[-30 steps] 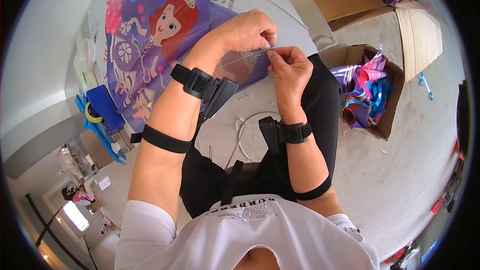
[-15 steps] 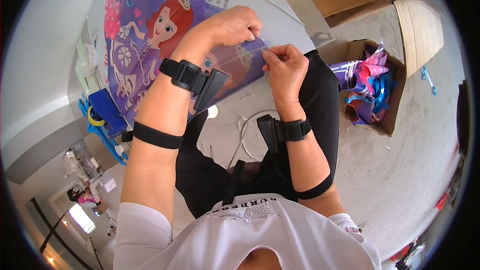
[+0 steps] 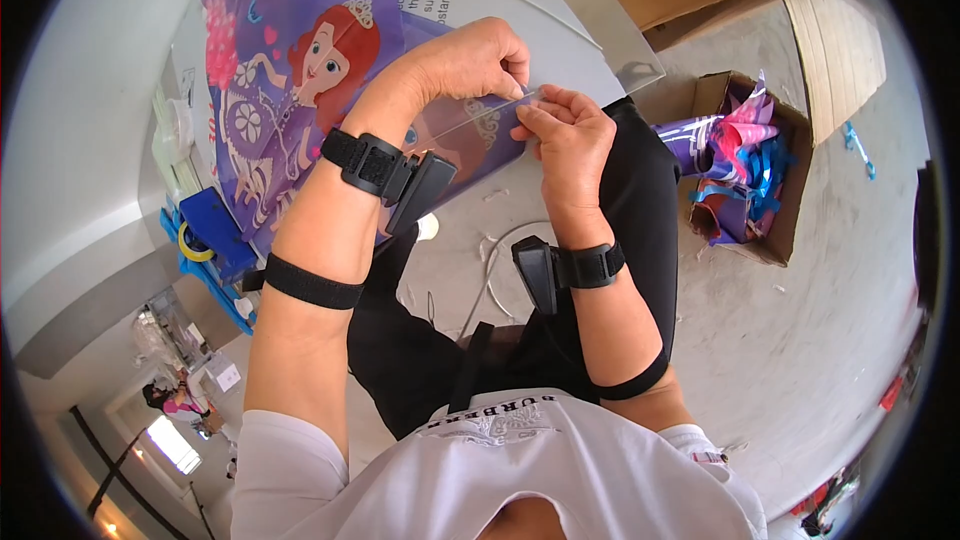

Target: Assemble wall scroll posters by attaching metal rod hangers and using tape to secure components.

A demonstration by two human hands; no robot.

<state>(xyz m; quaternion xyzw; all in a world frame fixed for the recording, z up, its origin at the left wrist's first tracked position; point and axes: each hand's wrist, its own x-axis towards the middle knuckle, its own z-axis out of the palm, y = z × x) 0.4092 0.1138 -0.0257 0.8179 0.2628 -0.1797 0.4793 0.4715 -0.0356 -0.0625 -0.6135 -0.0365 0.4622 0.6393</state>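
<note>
The left hand point(image 3: 472, 62) is pinching the right-hand corner of a purple princess-print plastic sheet point(image 3: 235, 135), thumb and forefinger clamping the film. The right hand point(image 3: 577, 148) is sitting just beside that grip, its thumb and fingertips curling at the same corner (whether they are clamping the film, I cannot tell). The sheet is spreading leftward from both grips over the desk point(image 3: 575, 62). Right of the right grip, a cardboard box point(image 3: 794, 198) is holding crumpled plastic film point(image 3: 740, 145); well left of the left grip, a blue tape dispenser point(image 3: 226, 238) is lying. Handling this corner well probably means pinching lightly, keeping the edge straight between both grips, since thin film is likely creasing easily.
</note>
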